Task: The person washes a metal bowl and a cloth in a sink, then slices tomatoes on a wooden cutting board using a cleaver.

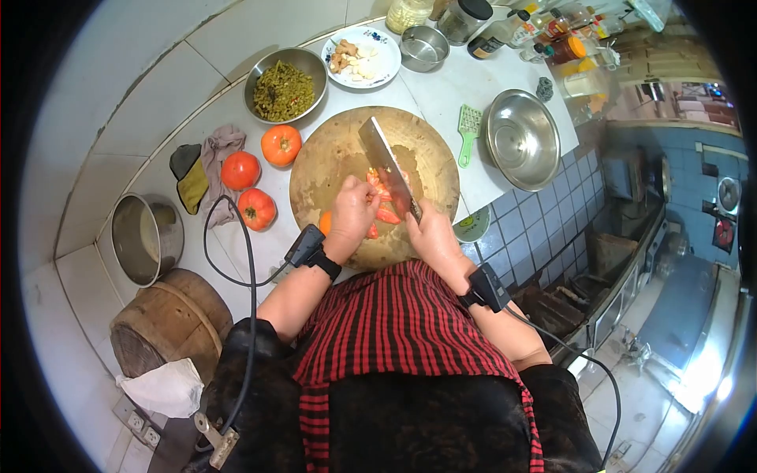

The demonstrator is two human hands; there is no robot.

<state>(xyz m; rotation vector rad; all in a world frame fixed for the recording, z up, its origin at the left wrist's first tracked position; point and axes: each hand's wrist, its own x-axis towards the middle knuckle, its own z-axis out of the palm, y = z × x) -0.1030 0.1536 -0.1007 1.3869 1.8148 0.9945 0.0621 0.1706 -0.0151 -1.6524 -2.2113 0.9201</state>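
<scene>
A round wooden chopping board (323, 150) lies in front of me. My right hand (432, 235) is closed round the handle of a cleaver (386, 162), whose broad blade points away and to the left over the board. Cut tomato pieces (384, 213) lie beside and partly under the blade. My left hand (352, 209) is curled with its fingers pressed together, left of the blade and next to the pieces. Whatever it may hold is hidden. Part of another tomato (325, 222) shows beside my left wrist.
Three whole tomatoes (240, 170) sit left of the board. Behind it stand a bowl of chopped greens (285, 91), a plate with garlic and ginger (386, 72) and a small metal bowl (424, 49). To the right are a green grater (469, 130) and a steel basin (522, 140).
</scene>
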